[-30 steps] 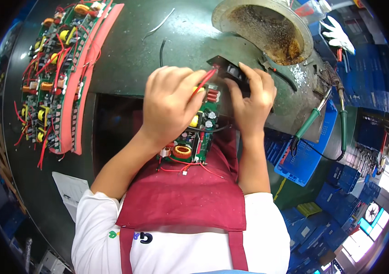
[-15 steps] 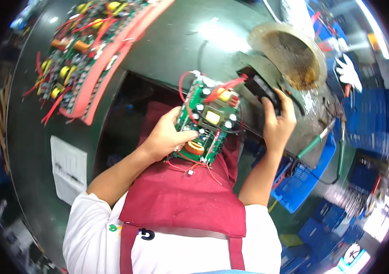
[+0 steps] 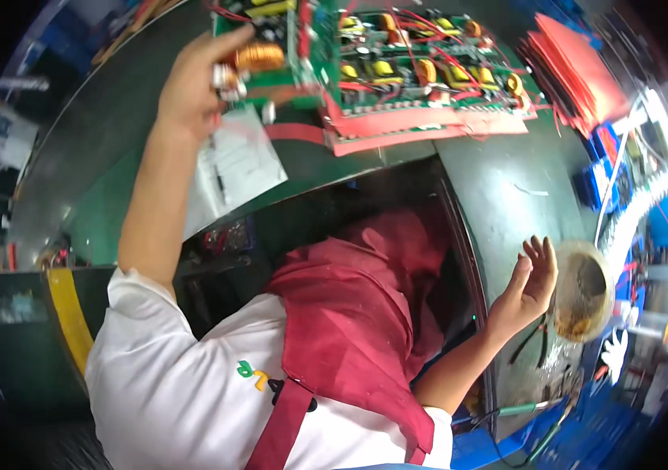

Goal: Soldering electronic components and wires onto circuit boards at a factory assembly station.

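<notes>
My left hand (image 3: 189,90) reaches out to the far left over the bench, its fingers closed on the near edge of a green circuit board (image 3: 273,81). An orange copper-wound coil and red wires show on this board, partly cut off by the picture's top edge. Just right of it lie several similar boards (image 3: 420,72) with yellow and orange parts, on pink foam strips (image 3: 436,127). My right hand (image 3: 528,283) is empty, fingers loosely apart, above the right side of the bench beside a round fume hood (image 3: 584,294).
A white paper sheet (image 3: 248,160) with a pen lies under my left forearm. Red sheets (image 3: 581,74) are stacked at the far right. Dark-handled pliers (image 3: 536,345) and green-handled soldering irons (image 3: 520,409) lie near the hood. A white glove (image 3: 614,354) hangs beyond it.
My left hand has carried the circuit board from above my lap to the far left, next to the other boards. My right hand has let go of the black tool. My view has swung left.
</notes>
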